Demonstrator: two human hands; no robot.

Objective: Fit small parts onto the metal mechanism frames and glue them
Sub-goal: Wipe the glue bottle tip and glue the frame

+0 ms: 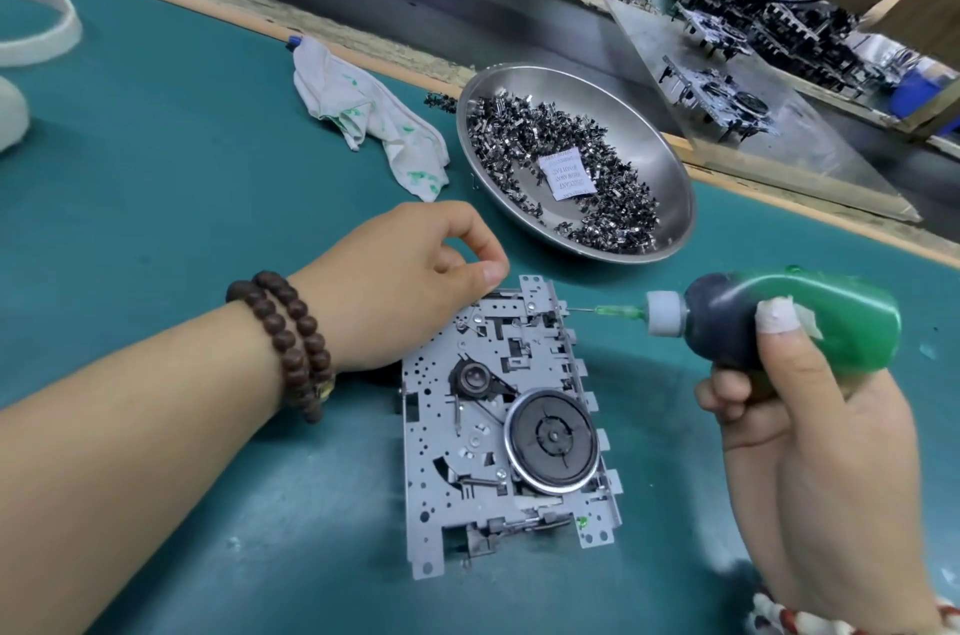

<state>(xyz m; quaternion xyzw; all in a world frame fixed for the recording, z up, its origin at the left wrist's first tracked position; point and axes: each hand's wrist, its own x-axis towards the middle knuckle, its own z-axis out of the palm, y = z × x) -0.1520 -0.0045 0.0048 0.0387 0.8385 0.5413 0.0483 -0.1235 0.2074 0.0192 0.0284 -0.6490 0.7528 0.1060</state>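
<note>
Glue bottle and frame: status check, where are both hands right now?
Left hand holds the metal frame at its top corner. Right hand grips the green glue bottle, needle tip at the frame's upper right edge. Nothing in the way.

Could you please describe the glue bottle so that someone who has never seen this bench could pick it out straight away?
On the green work mat, look right of the metal mechanism frame and just below the steel bowl of small parts. The glue bottle is gripped in the right hand, lying sideways. It alone is translucent green, with a white collar and a thin needle tip aimed at the frame's top corner.
</note>
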